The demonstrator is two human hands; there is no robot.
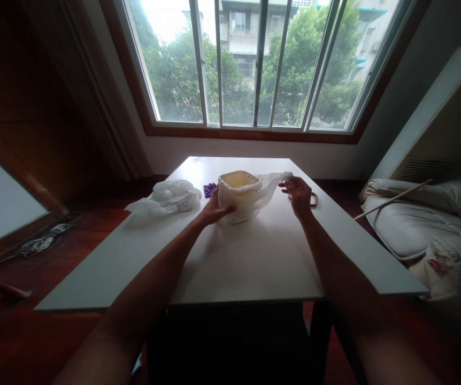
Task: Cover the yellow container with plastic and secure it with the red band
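Observation:
A pale yellow square container (237, 180) stands over the middle of the table, wrapped in a thin white plastic bag (246, 206) whose edge folds over the rim. Around the container's left side my left hand (215, 208) is closed, its thumb across the front. My right hand (298, 193) pinches a stretch of the bag and draws it taut out to the right. Whether the container's base touches the table is hidden by the plastic.
On the white table (246, 272), a crumpled white plastic bag (170, 197) lies at left. A small purple item (209, 189) sits behind my left hand, and a brownish ring-like frame (314, 200) is partly behind my right hand. A cushioned seat (410, 219) stands at right.

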